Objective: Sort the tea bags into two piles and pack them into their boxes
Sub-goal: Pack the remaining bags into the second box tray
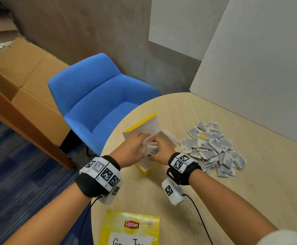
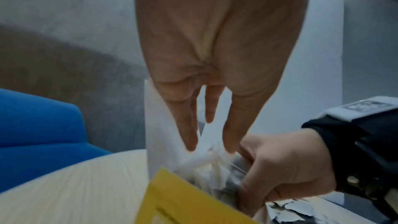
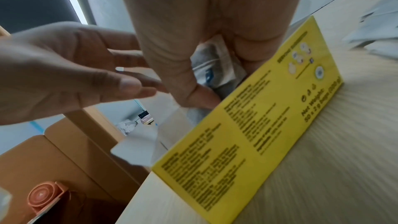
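An open yellow tea box (image 1: 146,169) stands mid-table with its lid flap (image 1: 144,123) raised. Both hands are over its opening. My right hand (image 1: 162,151) grips a bunch of white tea bags (image 1: 150,147) and holds them in the box; the right wrist view shows its fingers curled round the tea bags (image 3: 215,67). My left hand (image 1: 135,147) lies against the bunch with straight fingers (image 2: 189,135), touching the tea bags (image 2: 206,164). A loose pile of tea bags (image 1: 213,149) lies to the right. A closed Lipton box (image 1: 130,227) labelled green tea lies at the near edge.
The round wooden table (image 1: 250,200) is backed by white boards (image 1: 250,76) on the right. A blue chair (image 1: 100,96) stands beyond the table's left edge, with cardboard boxes (image 1: 25,82) further left. An orange fan (image 3: 46,198) sits low beside the table.
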`<state>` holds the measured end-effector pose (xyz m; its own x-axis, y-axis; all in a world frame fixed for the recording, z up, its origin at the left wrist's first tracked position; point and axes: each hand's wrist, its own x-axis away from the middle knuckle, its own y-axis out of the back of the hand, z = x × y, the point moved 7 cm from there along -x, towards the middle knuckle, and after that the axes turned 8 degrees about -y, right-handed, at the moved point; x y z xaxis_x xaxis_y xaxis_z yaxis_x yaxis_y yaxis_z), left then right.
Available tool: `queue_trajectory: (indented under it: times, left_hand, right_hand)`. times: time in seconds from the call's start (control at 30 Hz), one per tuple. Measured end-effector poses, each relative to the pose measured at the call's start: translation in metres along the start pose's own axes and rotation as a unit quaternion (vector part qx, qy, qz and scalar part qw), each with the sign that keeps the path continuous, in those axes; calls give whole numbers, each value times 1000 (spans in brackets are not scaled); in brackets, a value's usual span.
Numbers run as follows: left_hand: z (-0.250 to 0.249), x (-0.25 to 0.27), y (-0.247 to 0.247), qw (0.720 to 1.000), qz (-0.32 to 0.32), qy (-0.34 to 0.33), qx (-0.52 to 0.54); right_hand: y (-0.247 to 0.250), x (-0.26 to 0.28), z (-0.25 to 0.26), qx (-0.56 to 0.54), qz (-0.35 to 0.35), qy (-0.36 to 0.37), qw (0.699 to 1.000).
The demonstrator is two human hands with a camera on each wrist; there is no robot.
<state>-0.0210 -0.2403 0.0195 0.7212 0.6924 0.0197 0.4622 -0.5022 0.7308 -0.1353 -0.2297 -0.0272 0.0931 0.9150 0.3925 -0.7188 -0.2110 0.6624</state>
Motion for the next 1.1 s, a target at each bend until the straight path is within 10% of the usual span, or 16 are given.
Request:
queue_trajectory:
  times: [0.2, 0.4, 1.1]
  left_hand:
    - [14, 35, 47, 950, -311, -14, -15]
    - [53, 20, 1, 976, -106, 152, 117]
    - [32, 4, -29, 967, -30, 152, 202]
  right_hand:
    - [-5, -8, -1, 160, 18, -57, 985]
    - [-12, -10, 4, 276, 14, -69, 959]
    - [-7, -7, -2, 275, 77, -96, 954]
